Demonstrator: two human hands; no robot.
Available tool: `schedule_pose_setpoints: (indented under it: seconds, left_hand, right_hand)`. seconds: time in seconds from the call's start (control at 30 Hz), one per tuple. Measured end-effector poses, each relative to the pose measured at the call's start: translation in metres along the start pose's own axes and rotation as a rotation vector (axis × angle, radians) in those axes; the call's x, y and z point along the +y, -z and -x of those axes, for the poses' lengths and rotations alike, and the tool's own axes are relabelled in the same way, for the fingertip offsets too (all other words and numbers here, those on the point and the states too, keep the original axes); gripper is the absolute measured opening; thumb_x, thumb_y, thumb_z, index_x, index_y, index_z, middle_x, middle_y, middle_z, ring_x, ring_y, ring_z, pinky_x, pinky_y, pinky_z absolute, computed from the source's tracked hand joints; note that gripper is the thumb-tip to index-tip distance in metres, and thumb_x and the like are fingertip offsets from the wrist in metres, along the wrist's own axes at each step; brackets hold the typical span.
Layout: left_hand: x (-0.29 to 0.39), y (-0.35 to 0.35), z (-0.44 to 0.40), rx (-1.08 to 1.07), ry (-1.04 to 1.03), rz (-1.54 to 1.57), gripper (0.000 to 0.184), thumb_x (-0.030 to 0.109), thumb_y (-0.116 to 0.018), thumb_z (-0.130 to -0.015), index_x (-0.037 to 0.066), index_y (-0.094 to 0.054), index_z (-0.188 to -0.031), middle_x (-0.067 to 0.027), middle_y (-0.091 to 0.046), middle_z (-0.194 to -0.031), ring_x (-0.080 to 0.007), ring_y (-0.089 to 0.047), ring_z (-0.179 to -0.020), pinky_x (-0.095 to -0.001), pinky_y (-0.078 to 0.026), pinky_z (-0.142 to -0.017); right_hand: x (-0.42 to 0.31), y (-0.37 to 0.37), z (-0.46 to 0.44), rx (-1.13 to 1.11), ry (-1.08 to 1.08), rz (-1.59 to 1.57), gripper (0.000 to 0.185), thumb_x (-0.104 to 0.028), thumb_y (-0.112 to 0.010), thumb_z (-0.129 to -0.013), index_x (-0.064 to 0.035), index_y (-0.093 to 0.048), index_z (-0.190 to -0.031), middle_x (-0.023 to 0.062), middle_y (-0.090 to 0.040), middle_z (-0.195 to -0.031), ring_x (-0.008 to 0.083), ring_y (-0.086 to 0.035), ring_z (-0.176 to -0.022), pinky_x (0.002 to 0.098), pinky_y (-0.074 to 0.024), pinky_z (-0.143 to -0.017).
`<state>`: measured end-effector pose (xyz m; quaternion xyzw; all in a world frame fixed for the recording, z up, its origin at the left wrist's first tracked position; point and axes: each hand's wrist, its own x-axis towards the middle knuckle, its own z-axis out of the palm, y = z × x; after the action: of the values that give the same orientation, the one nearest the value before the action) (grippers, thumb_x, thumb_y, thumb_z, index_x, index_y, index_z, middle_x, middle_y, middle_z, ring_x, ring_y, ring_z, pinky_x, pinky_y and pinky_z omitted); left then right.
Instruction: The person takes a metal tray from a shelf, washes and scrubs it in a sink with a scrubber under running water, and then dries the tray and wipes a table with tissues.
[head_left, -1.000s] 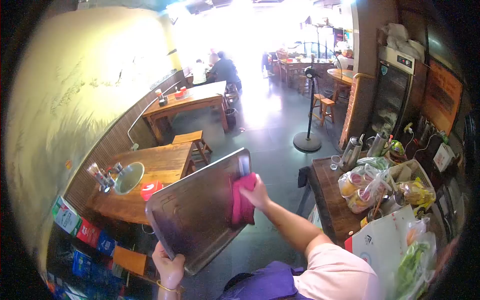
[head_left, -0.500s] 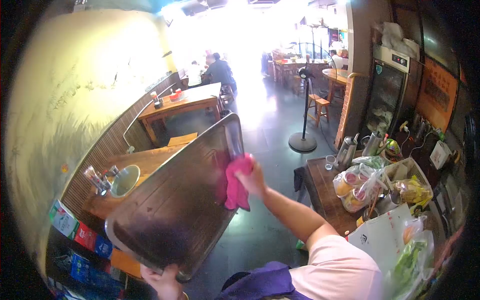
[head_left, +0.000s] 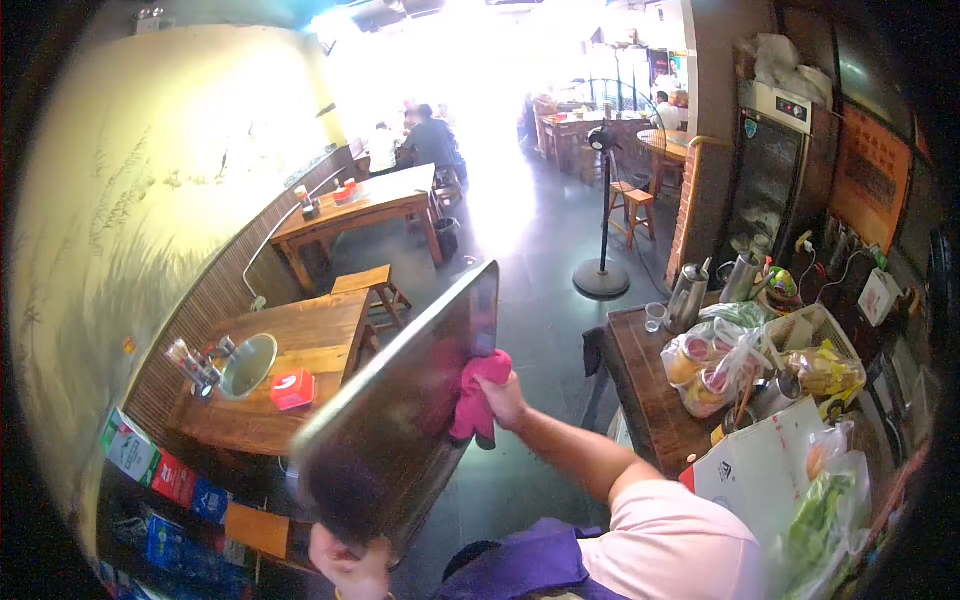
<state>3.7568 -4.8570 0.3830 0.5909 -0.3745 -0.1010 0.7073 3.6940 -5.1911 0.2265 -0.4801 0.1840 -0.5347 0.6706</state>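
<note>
A large metal tray (head_left: 385, 420) with a raised rim is held up on a slant in front of me. My left hand (head_left: 350, 565) grips its lower corner, fingers closed around the edge. My right hand (head_left: 503, 398) is closed on a bright pink cloth (head_left: 473, 405). That cloth presses against the tray's face near its right edge, and its darker end hangs below my fingers. Part of the tray's surface is blurred.
To the left, a wooden table (head_left: 325, 330) bears a bowl (head_left: 248, 365) and a red tissue box (head_left: 292, 389). At right, another table (head_left: 640, 365) holds bagged produce (head_left: 710, 370) and a metal pitcher (head_left: 688, 300). A standing fan (head_left: 602, 280) is ahead. People sit farther back.
The tray has turned more edge-on and moved lower and to the right, uncovering the tissue box. My right hand and the cloth have moved down; my left hand has shifted right.
</note>
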Motion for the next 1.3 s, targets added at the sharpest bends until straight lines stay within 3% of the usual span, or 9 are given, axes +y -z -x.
schedule_pose_setpoints:
  seconds: [0.17,0.27,0.47,0.7,0.87,1.0,1.17,1.27,1.3]
  left_hand:
    - [0.001,-0.016,0.001,-0.182,-0.028,-0.126,0.054,0.000,-0.061,-0.063,-0.003,-0.056,-0.116,-0.0105,-0.064,-0.106,-0.0198,-0.061,-0.096,-0.0341,-0.047,-0.088]
    - [0.008,-0.024,0.002,-0.251,-0.267,-0.405,0.043,-0.001,-0.058,-0.064,-0.002,-0.062,-0.107,-0.0010,-0.056,-0.068,-0.0051,-0.050,-0.062,-0.0196,-0.044,-0.060]
    - [-0.033,-0.025,-0.005,-0.332,-0.348,-0.555,0.060,-0.001,-0.061,-0.063,-0.005,-0.054,-0.122,-0.0101,-0.064,-0.086,-0.0175,-0.064,-0.071,-0.0278,-0.051,-0.070]
    - [-0.074,-0.044,-0.057,0.253,-0.175,0.103,0.051,-0.011,-0.050,-0.070,-0.005,-0.053,-0.121,-0.0052,-0.064,-0.100,-0.0135,-0.061,-0.090,-0.0239,-0.047,-0.080]
    - [-0.091,0.006,-0.066,0.588,0.067,0.303,0.045,-0.012,-0.052,-0.065,-0.001,-0.057,-0.108,-0.0053,-0.062,-0.096,-0.0152,-0.059,-0.086,-0.0260,-0.047,-0.078]
    - [-0.095,0.068,-0.051,0.808,0.234,0.456,0.042,-0.012,-0.050,-0.065,0.002,-0.056,-0.104,-0.0053,-0.057,-0.096,-0.0199,-0.057,-0.089,-0.0303,-0.048,-0.081]
    - [-0.108,0.082,-0.022,0.859,0.235,0.462,0.043,-0.013,-0.049,-0.065,0.002,-0.057,-0.105,-0.0054,-0.059,-0.094,-0.0201,-0.058,-0.088,-0.0305,-0.049,-0.080]
    - [-0.111,0.058,-0.018,0.779,0.304,0.415,0.041,-0.013,-0.050,-0.066,0.003,-0.059,-0.102,-0.0043,-0.062,-0.090,-0.0166,-0.059,-0.081,-0.0261,-0.048,-0.072]
    - [-0.114,0.050,-0.016,0.740,0.326,0.374,0.040,-0.012,-0.050,-0.066,0.003,-0.059,-0.102,-0.0045,-0.062,-0.090,-0.0159,-0.058,-0.080,-0.0249,-0.047,-0.071]
  right_hand:
    - [-0.009,-0.023,0.029,0.289,-0.264,0.007,0.021,-0.015,-0.054,-0.094,-0.0035,-0.058,-0.111,0.0069,-0.064,-0.092,0.0194,-0.063,-0.079,0.0325,-0.0534,-0.071]
    - [0.014,-0.018,0.034,0.082,-0.497,-0.267,0.025,-0.021,-0.054,-0.094,-0.0022,-0.059,-0.110,0.0084,-0.063,-0.091,0.0202,-0.063,-0.078,0.0348,-0.0537,-0.071]
    - [0.042,-0.042,0.045,-0.510,-0.358,-0.884,0.031,-0.028,-0.052,-0.095,-0.0046,-0.056,-0.115,0.0093,-0.063,-0.101,0.0214,-0.062,-0.091,0.0381,-0.0524,-0.083]
    - [-0.027,-0.119,0.140,-0.240,-0.944,-0.354,0.032,-0.025,-0.054,-0.096,-0.0044,-0.053,-0.121,0.0079,-0.064,-0.107,0.0209,-0.064,-0.093,0.0365,-0.0533,-0.082]
    - [0.000,-0.113,0.141,-0.443,-1.049,-0.074,0.023,-0.004,-0.053,-0.088,-0.0060,-0.057,-0.111,0.0073,-0.064,-0.097,0.0187,-0.064,-0.088,0.0350,-0.0541,-0.076]
    - [-0.043,-0.076,0.115,-0.280,-0.768,0.363,0.033,-0.001,-0.060,-0.076,-0.0013,-0.058,-0.109,0.0103,-0.063,-0.095,0.0238,-0.064,-0.085,0.0408,-0.0536,-0.076]
    - [-0.066,-0.096,0.048,-0.119,-0.329,-0.092,0.029,-0.002,-0.057,-0.087,-0.0097,-0.048,-0.113,0.0042,-0.055,-0.091,0.0143,-0.056,-0.067,0.0303,-0.0483,-0.053]
    - [-0.080,-0.155,0.044,-0.461,-0.254,-0.097,0.021,-0.012,-0.051,-0.093,-0.0086,-0.051,-0.114,-0.0036,-0.050,-0.072,0.0047,-0.049,-0.058,0.0263,-0.0418,-0.046]
    - [-0.055,-0.171,0.047,-0.607,-0.164,0.034,0.026,-0.016,-0.051,-0.091,-0.0079,-0.053,-0.115,0.0047,-0.057,-0.080,0.0142,-0.057,-0.068,0.0311,-0.0481,-0.057]
